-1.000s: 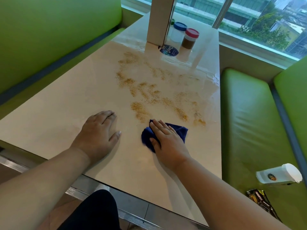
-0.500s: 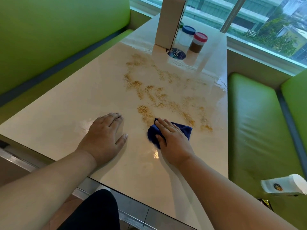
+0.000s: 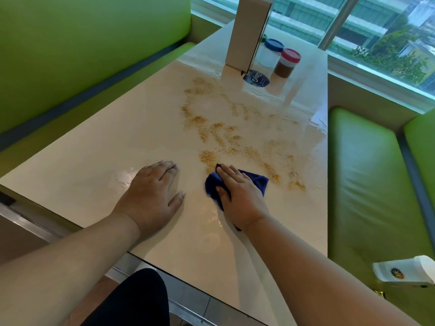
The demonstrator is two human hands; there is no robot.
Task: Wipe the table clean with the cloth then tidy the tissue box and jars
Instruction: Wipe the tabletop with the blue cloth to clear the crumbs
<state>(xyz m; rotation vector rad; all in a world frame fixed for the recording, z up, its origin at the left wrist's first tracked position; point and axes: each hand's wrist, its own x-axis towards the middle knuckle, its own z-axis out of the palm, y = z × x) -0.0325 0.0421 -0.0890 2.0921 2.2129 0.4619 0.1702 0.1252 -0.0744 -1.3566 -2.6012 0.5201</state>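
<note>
**A:** What are you leaning over?

**B:** You are leaning over a glossy cream table [image 3: 94,161]. It is running away from you between a green bench back [image 3: 82,55] on the left and a green seat [image 3: 364,184] on the right. A window [image 3: 388,43] is lying beyond the far end. Tan grains [image 3: 221,135] are lying scattered across the middle and right of the top.

**A:** What are you failing to see properly?

**B:** The tissue box [image 3: 247,36] is standing upright at the far end, with its top running out of frame. It is hiding part of the blue-lidded jar [image 3: 270,52] just right of it. The red-lidded jar [image 3: 287,63] is standing beside that one, a little nearer. On the near right, a white cup [image 3: 404,270] is lying on the seat, cut off by the edge.

**A:** And your hands?

**B:** Your left hand [image 3: 150,191] is lying flat on bare table, fingers straight and close together, thumb angled out. Just to its right, your right hand [image 3: 240,194] is pressing flat on the blue cloth [image 3: 257,183], fingers together. The cloth is bunching out from under the palm on both sides, and its far edge is touching the nearest grains.
</note>
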